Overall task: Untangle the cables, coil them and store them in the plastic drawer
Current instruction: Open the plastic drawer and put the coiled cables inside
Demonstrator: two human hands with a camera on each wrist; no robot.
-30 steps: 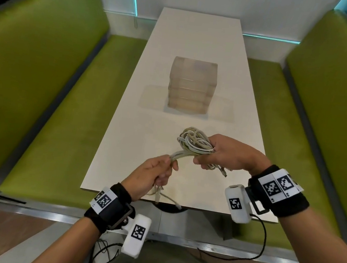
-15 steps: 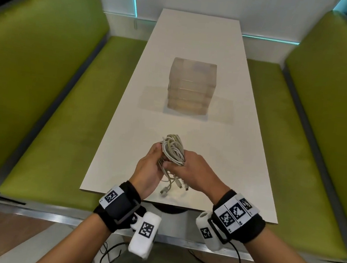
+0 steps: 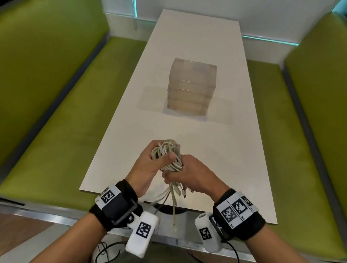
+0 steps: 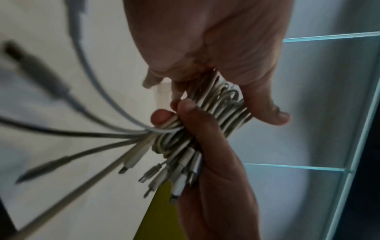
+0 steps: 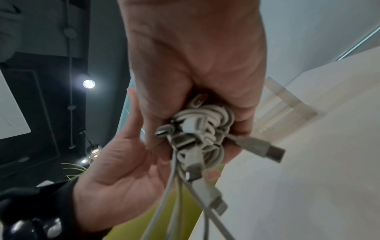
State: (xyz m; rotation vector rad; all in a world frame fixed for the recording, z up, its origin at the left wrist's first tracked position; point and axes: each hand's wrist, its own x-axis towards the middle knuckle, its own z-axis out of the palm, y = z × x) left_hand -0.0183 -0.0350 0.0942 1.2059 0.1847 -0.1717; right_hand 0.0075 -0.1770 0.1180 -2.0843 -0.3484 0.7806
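Both hands, left [image 3: 145, 167] and right [image 3: 193, 177], grasp the cable bundle [image 3: 168, 156]; plastic drawer [image 3: 190, 88] stands closed, contents unclear.

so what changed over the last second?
The hands closed together: the right hand swung the cable bundle in toward the body, and the left hand let go of the stretched tail ends and now grips the bundle itself. The ends dangle below. The plastic drawer stayed put, shut.
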